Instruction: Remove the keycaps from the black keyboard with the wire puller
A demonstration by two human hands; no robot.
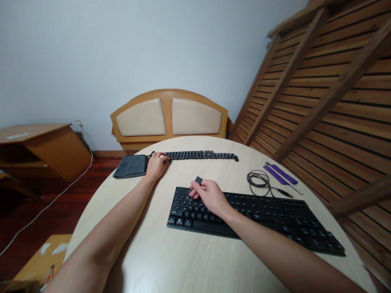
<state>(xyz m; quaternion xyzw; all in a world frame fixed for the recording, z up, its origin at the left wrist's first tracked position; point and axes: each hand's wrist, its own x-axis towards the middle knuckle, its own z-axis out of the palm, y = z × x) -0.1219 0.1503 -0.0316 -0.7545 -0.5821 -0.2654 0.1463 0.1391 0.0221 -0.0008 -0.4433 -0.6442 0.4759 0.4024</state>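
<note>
Nearest on the worktop (159, 252) lies the black keyboard (265, 209). Over its left part, the right hand (210, 195) has its fingers clamped on a small black-handled tool (198, 179) — wires pointing away. Farther off, the left hand (156, 165) reaches the row of keycaps (189, 155) — whether its fingers grip one, I cannot tell.

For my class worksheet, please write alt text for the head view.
A right hand holds a small black tool over a black keyboard; the left hand is at the end of keycap rows, beside a dark cloth.
</note>
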